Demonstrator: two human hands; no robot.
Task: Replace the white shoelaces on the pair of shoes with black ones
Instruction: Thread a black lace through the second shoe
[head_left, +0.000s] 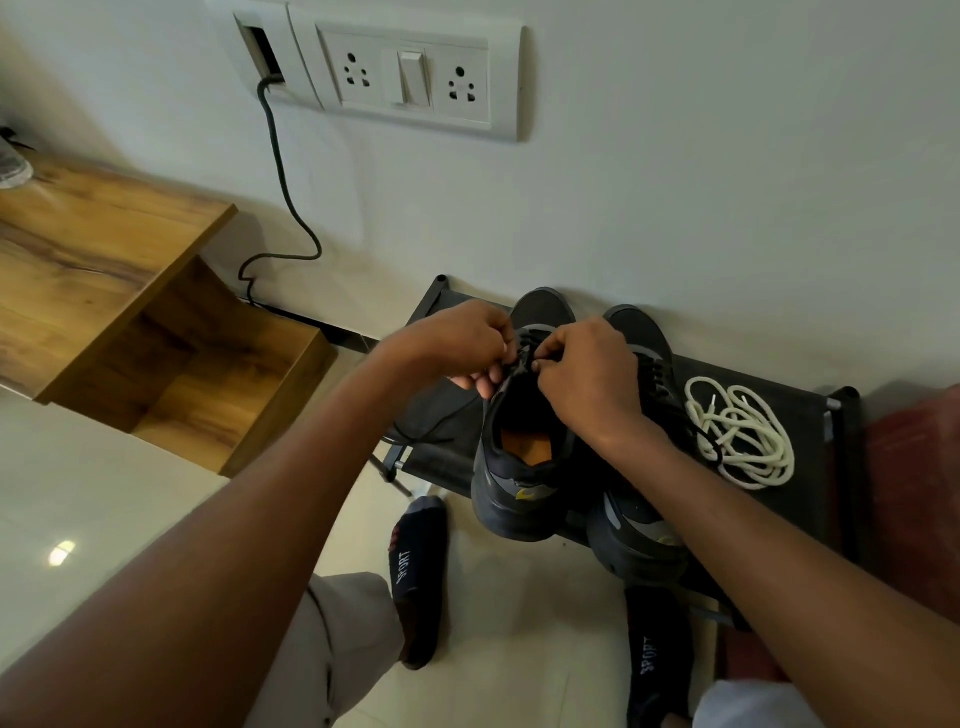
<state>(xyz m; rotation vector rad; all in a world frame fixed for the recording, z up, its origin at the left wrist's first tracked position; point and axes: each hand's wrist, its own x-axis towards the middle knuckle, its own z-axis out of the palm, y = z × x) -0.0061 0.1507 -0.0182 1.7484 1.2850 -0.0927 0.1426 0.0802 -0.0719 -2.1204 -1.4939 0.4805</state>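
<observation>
On the low rack, head view: you stand over both shoes.
Left shoe: beside the right shoe; long axis runs from you to the wall, toe at wall.
Left hand: fingers curled, pinching the black lace.
Right hand: fingers curled on the same lace.
Advice: pull both ends evenly, keep the lace flat.
White laces: loose on the rack, at right.
</observation>
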